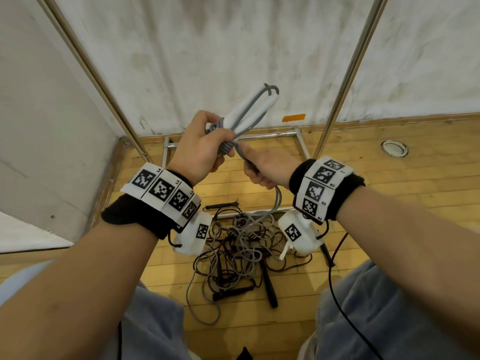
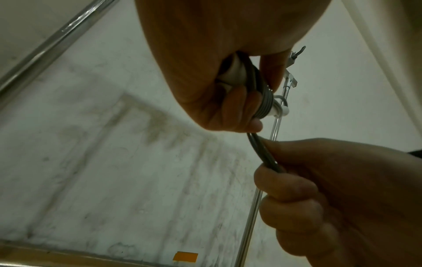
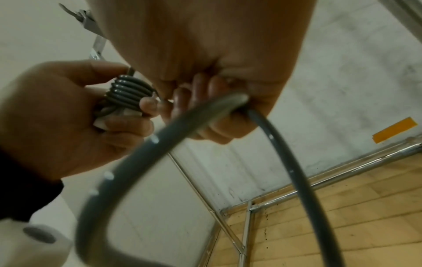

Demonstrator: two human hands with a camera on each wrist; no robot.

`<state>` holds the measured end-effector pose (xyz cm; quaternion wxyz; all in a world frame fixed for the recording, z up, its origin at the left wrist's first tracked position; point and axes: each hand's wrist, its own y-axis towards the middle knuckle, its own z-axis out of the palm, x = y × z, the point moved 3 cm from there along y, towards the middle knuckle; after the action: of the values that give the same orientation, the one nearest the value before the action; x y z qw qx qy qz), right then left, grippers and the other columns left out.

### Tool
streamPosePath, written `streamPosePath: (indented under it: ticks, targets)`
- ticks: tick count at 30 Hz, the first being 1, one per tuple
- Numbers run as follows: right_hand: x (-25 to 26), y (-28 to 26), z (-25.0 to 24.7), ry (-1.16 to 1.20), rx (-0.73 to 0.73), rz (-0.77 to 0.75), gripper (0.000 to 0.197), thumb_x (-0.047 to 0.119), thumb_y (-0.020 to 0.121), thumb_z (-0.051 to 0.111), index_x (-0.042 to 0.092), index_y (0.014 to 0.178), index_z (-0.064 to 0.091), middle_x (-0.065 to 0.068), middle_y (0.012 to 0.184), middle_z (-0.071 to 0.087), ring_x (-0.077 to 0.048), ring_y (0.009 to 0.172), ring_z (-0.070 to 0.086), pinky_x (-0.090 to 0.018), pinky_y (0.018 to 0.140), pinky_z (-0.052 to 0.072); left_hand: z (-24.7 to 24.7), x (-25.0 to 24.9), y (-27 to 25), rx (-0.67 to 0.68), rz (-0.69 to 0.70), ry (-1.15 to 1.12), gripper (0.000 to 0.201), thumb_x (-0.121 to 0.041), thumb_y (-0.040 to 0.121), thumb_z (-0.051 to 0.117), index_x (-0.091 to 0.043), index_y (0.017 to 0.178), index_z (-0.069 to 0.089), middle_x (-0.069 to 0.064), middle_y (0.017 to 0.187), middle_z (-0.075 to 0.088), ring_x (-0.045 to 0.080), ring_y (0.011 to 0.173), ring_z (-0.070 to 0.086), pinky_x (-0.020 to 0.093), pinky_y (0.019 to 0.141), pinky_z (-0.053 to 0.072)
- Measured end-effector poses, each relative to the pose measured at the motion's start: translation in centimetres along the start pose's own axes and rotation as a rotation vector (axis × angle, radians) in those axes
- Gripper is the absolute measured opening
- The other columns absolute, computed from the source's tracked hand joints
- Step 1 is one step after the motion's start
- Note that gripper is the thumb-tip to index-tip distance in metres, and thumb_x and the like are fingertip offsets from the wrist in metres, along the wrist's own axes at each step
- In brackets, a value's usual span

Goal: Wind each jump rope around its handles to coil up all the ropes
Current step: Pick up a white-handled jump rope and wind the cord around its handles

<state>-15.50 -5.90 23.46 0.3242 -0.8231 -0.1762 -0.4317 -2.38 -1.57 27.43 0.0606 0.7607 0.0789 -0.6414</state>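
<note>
two white handles (image 1: 255, 110), one grey rope (image 1: 276, 201).

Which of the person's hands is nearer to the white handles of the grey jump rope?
Left. The left hand grips the white handles at their lower end, over the wound coils. The right hand is below and apart, holding the doubled grey rope.

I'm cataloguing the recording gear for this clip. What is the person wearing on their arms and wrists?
Both forearms are bare, with no sleeves. Each wrist carries a black fabric band wrapped by a ring of white square tiles printed with black-and-white coded markers. A white camera housing bearing another marker hangs under each wrist. Thin black cables leave the housings. The left hand and right hand are bare.
</note>
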Motion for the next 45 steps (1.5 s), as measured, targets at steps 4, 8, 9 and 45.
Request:
streamPosePath:
  ticks: [4, 8, 9, 45]
  targets:
    - [0.2, -0.4, -0.2, 0.057, -0.088, -0.046, 0.059, 0.051, 0.098, 0.027, 0.013, 0.068, 0.059, 0.006, 0.051, 0.042, -0.011, 0.044, 0.033, -0.024, 0.047, 0.029, 0.1, -0.3, 0.2, -0.015, 0.029, -0.021, 0.010, -0.009, 0.090, 0.051, -0.019, 0.092, 0.053, 0.008, 0.058, 0.057, 0.019, 0.042, 0.039, 0.022, 0.041, 0.027]
    - [0.4, -0.3, -0.2, -0.161, -0.246, -0.171, 0.030, 0.039, 0.099, 0.036, 0.017, 0.091, 0.055, 0.005, 0.069, 0.048, -0.013, 0.062, 0.043, -0.032, 0.065, 0.034, 0.3, -0.6, 0.5, -0.061, 0.020, -0.044, 0.010, -0.009, 0.091, 0.052, -0.016, 0.085, 0.048, 0.009, 0.058, 0.055, 0.019, 0.041, 0.038, 0.023, 0.040, 0.025]
    - [0.3, -0.2, 0.0, -0.232, -0.273, -0.183, 0.024, 0.034, 0.100, 0.036, 0.017, 0.093, 0.053, 0.004, 0.072, 0.048, -0.016, 0.065, 0.045, -0.032, 0.066, 0.034, 0.5, -0.6, 0.5, -0.060, 0.008, -0.046, 0.012, -0.010, 0.091, 0.052, -0.016, 0.083, 0.046, 0.009, 0.058, 0.056, 0.019, 0.041, 0.038, 0.024, 0.041, 0.024]
    - [1.8, -1.1, -0.6, -0.423, -0.360, -0.330, 0.040, 0.037, 0.100, 0.035, 0.014, 0.070, 0.050, 0.005, 0.059, 0.046, -0.011, 0.056, 0.043, -0.024, 0.052, 0.031, -2.9, 0.3, 1.9, -0.269, 0.246, 0.510, 0.020, -0.032, 0.093, 0.055, -0.024, 0.107, 0.044, -0.010, 0.076, 0.055, 0.004, 0.061, 0.052, 0.023, 0.053, 0.040]
